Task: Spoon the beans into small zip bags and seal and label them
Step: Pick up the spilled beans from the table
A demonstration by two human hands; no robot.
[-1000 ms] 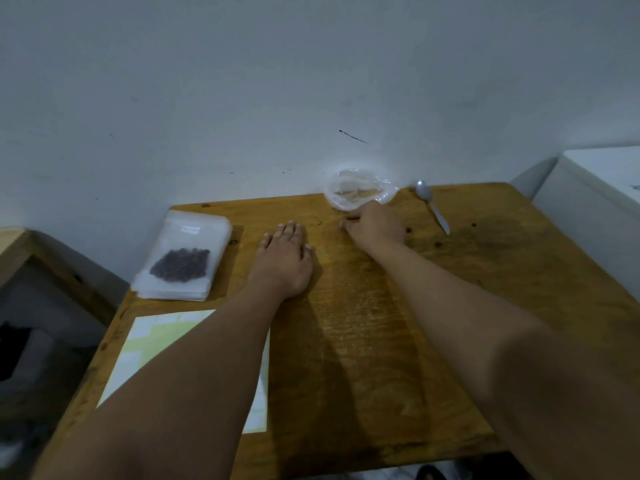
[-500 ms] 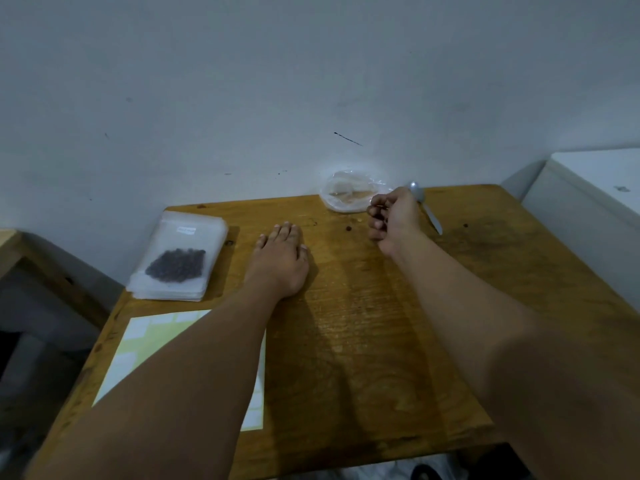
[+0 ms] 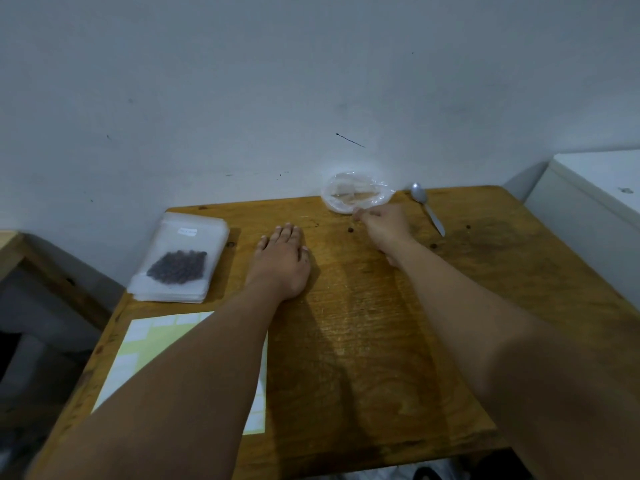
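The left hand (image 3: 280, 263) is lying palm down on the wooden table (image 3: 346, 341), its fingers straight and held side by side, pressing on nothing but bare wood. The right hand (image 3: 384, 226) is reaching further out, its fingers curling inward with the tips drawn together at the near rim of a small dish of crinkled clear plastic (image 3: 356, 194). Whether those tips are pinching the film, something tiny, or nothing at all cannot be told. A single dark speck (image 3: 350, 230), possibly a stray bean, is sitting on the wood just beside the right fingers, on the side facing the left hand. On the far side of the right knuckles a metal spoon (image 3: 427, 211) is lying apart from the hand, its bowl towards the wall and its handle angling back towards the person. The beans (image 3: 176, 266) are resting well away from the right fingers. They form a dark heap inside the top bag of a stack of clear zip bags (image 3: 194, 230), just beyond the little-finger side of the left hand and not touching it. That top bag is carrying a small white label (image 3: 187, 231). Behind the left fingers, nearer the person, a label sheet (image 3: 145, 341) is lying flat, partly covered by the left forearm.
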